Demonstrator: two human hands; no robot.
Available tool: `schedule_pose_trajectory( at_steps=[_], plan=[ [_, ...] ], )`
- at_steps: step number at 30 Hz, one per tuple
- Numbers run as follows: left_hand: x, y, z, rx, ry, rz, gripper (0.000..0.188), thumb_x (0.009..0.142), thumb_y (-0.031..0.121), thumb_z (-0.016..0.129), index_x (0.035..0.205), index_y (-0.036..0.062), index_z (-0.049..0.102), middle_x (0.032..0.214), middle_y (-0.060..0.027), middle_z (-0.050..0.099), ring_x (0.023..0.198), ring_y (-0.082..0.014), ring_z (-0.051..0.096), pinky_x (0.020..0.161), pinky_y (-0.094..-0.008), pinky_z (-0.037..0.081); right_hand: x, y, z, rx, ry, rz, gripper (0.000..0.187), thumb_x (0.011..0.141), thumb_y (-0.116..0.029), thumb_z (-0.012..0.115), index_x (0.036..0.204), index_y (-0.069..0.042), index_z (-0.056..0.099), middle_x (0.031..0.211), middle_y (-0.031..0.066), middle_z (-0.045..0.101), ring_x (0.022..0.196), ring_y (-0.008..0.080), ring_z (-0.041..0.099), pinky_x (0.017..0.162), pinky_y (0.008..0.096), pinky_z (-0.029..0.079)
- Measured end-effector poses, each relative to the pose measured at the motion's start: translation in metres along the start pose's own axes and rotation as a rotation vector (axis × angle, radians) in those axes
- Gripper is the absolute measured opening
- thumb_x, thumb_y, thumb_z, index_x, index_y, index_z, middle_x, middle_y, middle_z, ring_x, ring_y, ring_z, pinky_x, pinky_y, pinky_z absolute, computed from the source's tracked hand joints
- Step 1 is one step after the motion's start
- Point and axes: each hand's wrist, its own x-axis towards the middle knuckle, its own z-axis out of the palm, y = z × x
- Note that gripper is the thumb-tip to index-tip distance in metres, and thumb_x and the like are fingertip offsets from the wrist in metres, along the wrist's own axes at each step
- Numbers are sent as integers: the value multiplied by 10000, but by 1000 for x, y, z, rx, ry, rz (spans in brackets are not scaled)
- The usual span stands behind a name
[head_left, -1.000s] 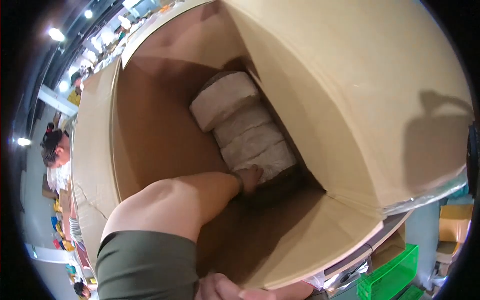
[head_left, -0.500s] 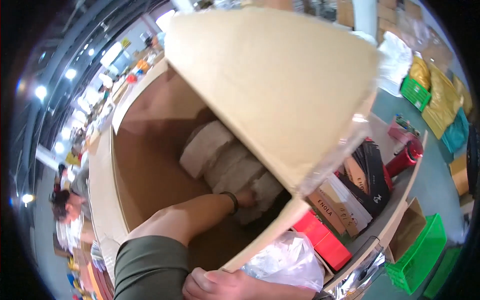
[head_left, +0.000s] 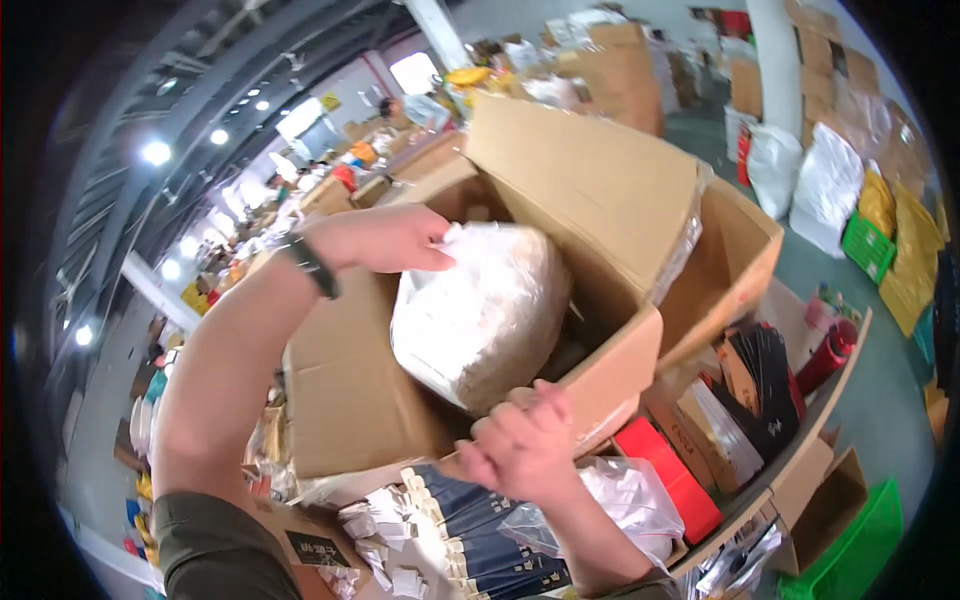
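My left hand (head_left: 405, 238), a dark band on its wrist, is closed on the top of a bulky whitish bundle wrapped in clear plastic (head_left: 480, 315). The bundle sits tilted in the mouth of a large open cardboard box (head_left: 350, 370), partly above its rim. At the box's near edge my right hand (head_left: 520, 440) has its fingers curled over the rim, just below the bundle. A wide flap (head_left: 590, 180) stands up on the far side. Most of the box's inside is hidden behind the bundle.
A second open carton (head_left: 735, 255) adjoins on the right. Nearby are a red box (head_left: 668, 475), a clear plastic bag (head_left: 630, 500), dark packages with pale ends (head_left: 490, 525) and a red bottle (head_left: 828, 358). Green crates (head_left: 850, 550) and filled sacks stand on the floor at right.
My left hand has come up out of the box with the plastic-wrapped bundle. My right hand stays at the near rim. The view has shifted, showing more of the surroundings.
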Motion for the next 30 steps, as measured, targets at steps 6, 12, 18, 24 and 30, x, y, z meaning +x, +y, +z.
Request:
schedule_pose_trajectory(
  at_steps=[6, 12, 18, 24, 30],
  plan=[
    [-184, 57, -65, -333, 647, -446, 334, 906, 391, 671, 1010, 74, 661, 820, 67, 579, 700, -43, 483, 590, -231, 394, 5, 19, 0, -203, -36, -78, 137, 762, -215, 686, 772, -106, 603, 745, 55, 524, 822, 285, 514, 901, 494, 365],
    [-378, 93, -37, -1135, 1121, -316, 141, 946, 124, 509, 914, 24, 603, 671, 51, 541, 567, -58, 518, 524, -193, 431, 12, 26, -5, -224, -128, -138, 190, 922, -175, 531, 913, -2, 609, 796, 114, 546, 795, 310, 501, 915, 481, 378],
    [-527, 115, 173, -486, 698, -744, 189, 902, 166, 614, 979, 11, 690, 1014, -85, 669, 1019, -206, 625, 907, -328, 489, 13, -16, 13, -338, -21, -96, 215, 960, -185, 533, 992, 7, 625, 1012, 153, 621, 1015, 330, 555, 978, 440, 399],
    [-571, 137, 393, -1343, 559, -1055, 181, 858, 70, 716, 1017, -13, 688, 908, 4, 692, 811, -49, 606, 720, -235, 504, -100, -218, 71, 594, -654, 421, 117, 882, -46, 610, 993, -8, 610, 1007, 116, 625, 917, 231, 617, 838, 333, 495],
    [-612, 133, 455, -1769, 550, -710, 265, 882, 79, 704, 1124, -11, 643, 981, 20, 659, 843, -47, 555, 743, -237, 462, -209, -389, 134, 849, -1064, 433, 231, 840, -61, 693, 1061, -26, 637, 1003, 136, 633, 906, 255, 645, 800, 337, 520]
  ],
)
